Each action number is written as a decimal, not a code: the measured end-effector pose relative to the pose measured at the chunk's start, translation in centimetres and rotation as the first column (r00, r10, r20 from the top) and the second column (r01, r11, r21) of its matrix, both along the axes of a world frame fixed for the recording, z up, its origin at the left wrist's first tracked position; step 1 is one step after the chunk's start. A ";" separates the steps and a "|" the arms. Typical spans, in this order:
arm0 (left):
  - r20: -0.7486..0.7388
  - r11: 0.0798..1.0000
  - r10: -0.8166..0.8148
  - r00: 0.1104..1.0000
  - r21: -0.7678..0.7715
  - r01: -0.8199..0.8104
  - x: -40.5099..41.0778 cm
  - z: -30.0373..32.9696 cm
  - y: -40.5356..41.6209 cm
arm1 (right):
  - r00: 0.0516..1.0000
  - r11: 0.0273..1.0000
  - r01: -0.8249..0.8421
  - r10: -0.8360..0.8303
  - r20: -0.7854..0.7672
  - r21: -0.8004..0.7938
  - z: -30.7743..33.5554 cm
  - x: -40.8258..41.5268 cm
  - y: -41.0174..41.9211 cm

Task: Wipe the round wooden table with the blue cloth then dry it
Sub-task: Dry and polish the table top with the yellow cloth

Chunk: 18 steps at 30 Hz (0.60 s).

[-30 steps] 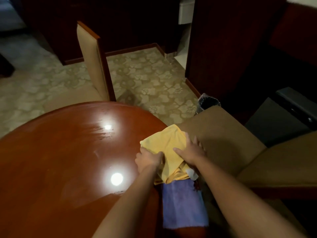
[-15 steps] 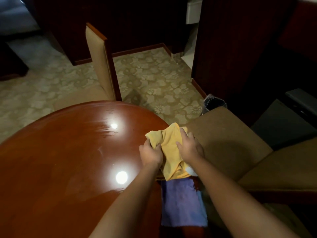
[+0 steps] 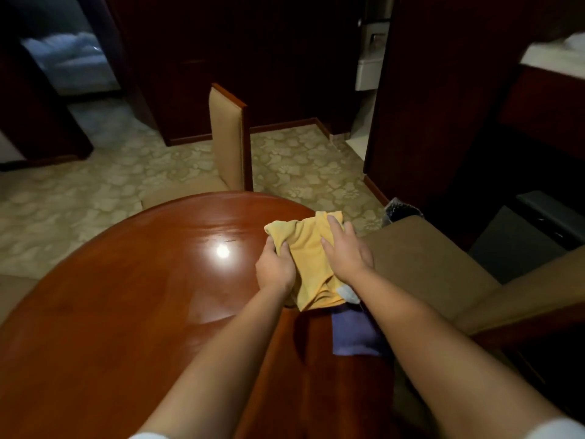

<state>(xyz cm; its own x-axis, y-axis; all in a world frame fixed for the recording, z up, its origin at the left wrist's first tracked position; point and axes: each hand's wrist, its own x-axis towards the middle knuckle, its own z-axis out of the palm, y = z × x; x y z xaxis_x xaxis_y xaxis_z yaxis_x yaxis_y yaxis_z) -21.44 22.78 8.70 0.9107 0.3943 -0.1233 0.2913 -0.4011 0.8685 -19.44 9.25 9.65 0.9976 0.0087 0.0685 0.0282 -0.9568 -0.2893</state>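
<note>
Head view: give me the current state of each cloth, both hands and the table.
yellow cloth: bunched at table's right edge, under both hands
blue cloth: lying flat, unheld
left hand: gripping yellow cloth
right hand: pressing flat on yellow cloth
round wooden table: glossy, faint streaks

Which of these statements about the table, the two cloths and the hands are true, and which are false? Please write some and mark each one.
1. Both hands are on the yellow cloth. True: the left hand grips its left part, and the right hand lies flat on it.
2. The blue cloth is in the left hand. False: no hand holds it; it lies at the table edge, below the yellow cloth.
3. The yellow cloth rests at the right edge of the round reddish-brown wooden table. True.
4. The beige upholstered chair beyond the table lies on its side. False: it stands upright.
5. A cup stands on the table. False: only the two cloths are on it.
</note>
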 end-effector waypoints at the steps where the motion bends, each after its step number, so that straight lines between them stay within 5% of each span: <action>1: -0.012 1.000 0.012 1.000 -0.009 -0.012 -1.2 0.2 1.0 | 1.000 1.000 -0.012 0.012 0.006 0.010 0.2 -1.1 1.0; 6: -0.062 0.991 0.110 0.992 -0.070 -0.115 -8.2 0.3 5.7 | 0.996 0.994 -0.086 0.087 -0.019 0.070 -0.3 -6.8 5.8; 12: -0.100 0.999 -0.026 0.995 -0.027 0.024 -15.8 -1.5 11.3 | 0.990 0.994 -0.112 0.112 -0.091 0.003 -1.7 -14.1 10.6; 18: -0.328 0.941 -0.235 0.915 -0.312 0.129 -21.2 -3.1 15.7 | 0.978 0.995 -0.101 0.098 -0.183 -0.009 -3.0 -19.0 13.6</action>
